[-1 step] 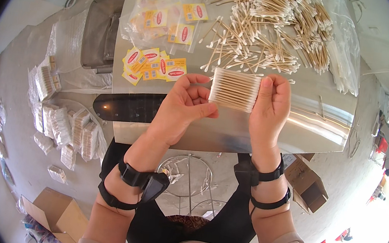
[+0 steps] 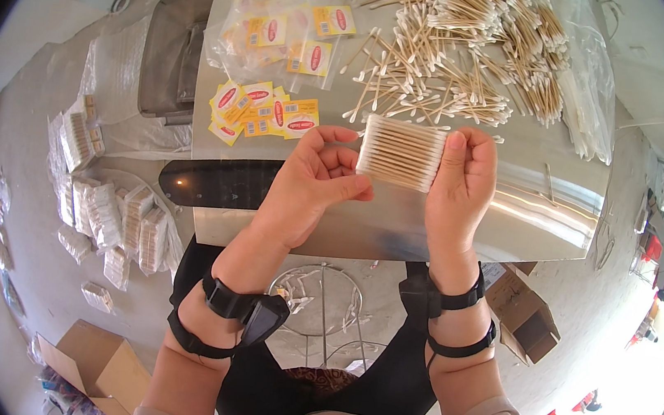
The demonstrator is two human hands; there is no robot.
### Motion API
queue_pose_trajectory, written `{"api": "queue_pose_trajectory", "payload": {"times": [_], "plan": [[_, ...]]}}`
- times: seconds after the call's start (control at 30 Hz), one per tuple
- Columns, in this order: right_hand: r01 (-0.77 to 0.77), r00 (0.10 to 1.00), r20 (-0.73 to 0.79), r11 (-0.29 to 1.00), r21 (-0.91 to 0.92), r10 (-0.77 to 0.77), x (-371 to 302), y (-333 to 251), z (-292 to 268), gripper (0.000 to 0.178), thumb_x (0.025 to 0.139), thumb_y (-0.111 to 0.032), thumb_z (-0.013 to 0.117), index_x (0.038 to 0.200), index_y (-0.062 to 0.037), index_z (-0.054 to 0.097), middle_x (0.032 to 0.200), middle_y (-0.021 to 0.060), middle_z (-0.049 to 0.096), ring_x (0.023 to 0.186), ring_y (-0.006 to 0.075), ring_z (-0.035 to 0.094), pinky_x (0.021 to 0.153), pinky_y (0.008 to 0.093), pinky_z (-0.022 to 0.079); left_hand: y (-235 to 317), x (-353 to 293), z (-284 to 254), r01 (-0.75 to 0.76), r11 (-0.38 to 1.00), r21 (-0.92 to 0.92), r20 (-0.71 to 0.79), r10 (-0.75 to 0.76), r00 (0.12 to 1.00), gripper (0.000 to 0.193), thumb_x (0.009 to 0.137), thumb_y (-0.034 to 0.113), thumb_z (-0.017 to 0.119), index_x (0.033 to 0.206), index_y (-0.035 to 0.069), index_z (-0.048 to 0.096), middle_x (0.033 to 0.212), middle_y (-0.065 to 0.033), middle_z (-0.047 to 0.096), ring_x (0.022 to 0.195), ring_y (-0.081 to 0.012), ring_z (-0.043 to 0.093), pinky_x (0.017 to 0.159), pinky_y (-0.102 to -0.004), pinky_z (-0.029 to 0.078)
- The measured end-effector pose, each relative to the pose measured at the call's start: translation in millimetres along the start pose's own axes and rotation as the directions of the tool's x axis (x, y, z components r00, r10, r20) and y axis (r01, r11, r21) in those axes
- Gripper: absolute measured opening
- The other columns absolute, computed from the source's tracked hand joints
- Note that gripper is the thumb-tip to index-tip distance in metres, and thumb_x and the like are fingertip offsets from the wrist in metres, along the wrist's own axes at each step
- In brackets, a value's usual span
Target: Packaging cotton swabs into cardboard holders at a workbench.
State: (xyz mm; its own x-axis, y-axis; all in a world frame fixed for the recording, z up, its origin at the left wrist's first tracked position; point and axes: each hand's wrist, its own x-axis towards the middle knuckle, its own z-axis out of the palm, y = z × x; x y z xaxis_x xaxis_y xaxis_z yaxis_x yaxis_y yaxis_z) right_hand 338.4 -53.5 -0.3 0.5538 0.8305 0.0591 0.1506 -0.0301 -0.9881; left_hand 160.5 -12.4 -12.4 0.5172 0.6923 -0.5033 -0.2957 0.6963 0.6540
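A neat flat block of cotton swabs [image 2: 401, 155], wooden sticks lying side by side with white tips at both ends, is held up over the table's near part. My right hand [image 2: 464, 174] pinches its right end, thumb on top and fingers behind. At the left end, my left hand [image 2: 322, 166] has its fingers curled against the edge, the thumb by the lower corner; some fingertips are hidden behind the block. Whether clear film covers the block cannot be made out. Just beyond lies a large heap of loose cotton swabs [image 2: 439, 75].
Yellow-and-white cards [image 2: 257, 111] lie on the metal table [image 2: 513, 221], left of clear bags with cards [image 2: 313, 57]. More clear plastic bags [image 2: 584, 114] sit at right. A dark tray [image 2: 175, 55], packed swab bundles [image 2: 111, 218] and open cardboard boxes [image 2: 92, 369] surround the table.
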Motion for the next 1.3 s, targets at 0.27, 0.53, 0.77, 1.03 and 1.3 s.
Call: {"api": "queue_pose_trajectory", "payload": {"times": [0.27, 0.53, 0.77, 1.03, 1.3], "plan": [[0.051, 0.999, -0.01, 0.999, 0.009, -0.051, -4, 4, 5, 0.013, 0.108, -0.014, 0.053, 0.106, -0.001, 0.054, 0.09, 0.0006, 0.059, 0.078, 0.0054, 0.051, 0.071, 0.0206, 0.045, -1, 0, -3, -0.006, 0.993, -0.122, -0.026, 0.003, 1.0, 0.041, 0.091, -0.005, 0.066, 0.127, 0.004, 0.046, 0.112, -0.0102, 0.067, 0.093, -0.0186, 0.07, 0.086, -0.0379, 0.06], [0.031, 0.999, -0.032, 0.999, 0.031, -0.03, -6, 8, 10, 0.013, 0.108, -0.014, 0.053, 0.106, -0.0011, 0.054, 0.089, 0.0008, 0.059, 0.078, 0.0058, 0.05, 0.072, 0.0209, 0.045, -2, 1, -4, -0.027, 0.978, -0.207, -0.051, 0.017, 0.999, 0.035, 0.088, -0.008, 0.065, 0.115, 0.007, 0.049, 0.106, -0.0073, 0.068, 0.088, -0.0183, 0.071, 0.081, -0.0336, 0.059], [-0.027, 0.999, -0.048, 0.997, -0.071, 0.024, -3, 12, 11, 0.016, 0.108, -0.016, 0.053, 0.106, -0.0003, 0.055, 0.087, 0.0019, 0.059, 0.078, 0.0064, 0.05, 0.071, 0.0212, 0.044, -3, -2, -2, -0.087, 0.978, -0.188, -0.078, 0.073, 0.994, 0.038, 0.086, -0.008, 0.069, 0.112, 0.011, 0.048, 0.102, -0.0053, 0.067, 0.081, -0.0156, 0.067, 0.074, -0.0281, 0.054], [-0.195, 0.98, -0.007, 0.973, 0.121, 0.197, 3, 8, 10, 0.018, 0.107, -0.018, 0.056, 0.104, -0.0005, 0.058, 0.082, 0.0001, 0.06, 0.07, 0.0043, 0.048, 0.061, 0.0216, 0.041, -6, -3, 4, -0.294, 0.956, 0.012, -0.098, 0.294, 0.951, 0.044, 0.083, -0.014, 0.072, 0.111, 0.007, 0.045, 0.101, -0.0057, 0.066, 0.088, -0.0098, 0.063, 0.081, -0.0244, 0.052], [-0.283, 0.959, 0.039, 0.954, 0.098, 0.28, 6, 9, 6, 0.016, 0.106, -0.016, 0.058, 0.104, 0.0, 0.058, 0.076, -0.0021, 0.059, 0.064, 0.0027, 0.046, 0.055, 0.0216, 0.039, -7, -3, 1, -0.4, 0.86, 0.315, -0.047, 0.435, 0.899, 0.047, 0.085, -0.008, 0.077, 0.122, 0.004, 0.051, 0.097, -0.0041, 0.068, 0.089, -0.0085, 0.064, 0.078, -0.0234, 0.051]]}}
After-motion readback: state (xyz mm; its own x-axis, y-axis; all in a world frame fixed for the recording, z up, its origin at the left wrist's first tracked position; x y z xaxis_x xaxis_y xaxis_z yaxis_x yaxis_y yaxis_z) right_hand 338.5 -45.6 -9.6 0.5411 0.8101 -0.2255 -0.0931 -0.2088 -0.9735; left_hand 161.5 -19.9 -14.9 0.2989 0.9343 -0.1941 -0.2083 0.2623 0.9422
